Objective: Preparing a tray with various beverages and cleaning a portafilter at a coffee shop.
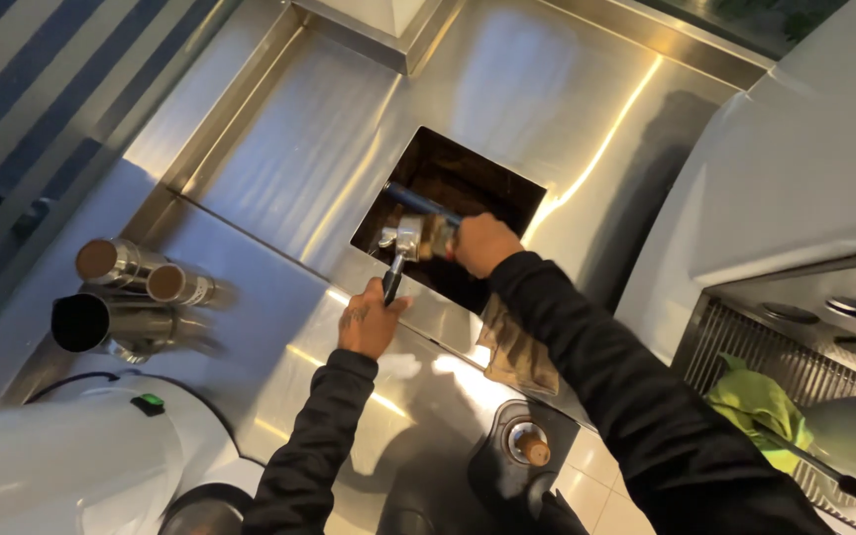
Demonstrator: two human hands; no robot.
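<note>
left hand (369,322): I'm seeing it gripping portafilter (400,248) handle
right hand (482,243): fingers closing on cloth (435,236)
surface: steel counter (279,178), square chute (458,188)

— What's the room like from where you stand?
— Mostly a stainless steel counter (279,168), with warm light streaking across it.
— And beyond that?
— Blue and pale striped flooring (12,79) on one side, pale tiles (596,485) below, and a white machine housing (795,168).
</note>
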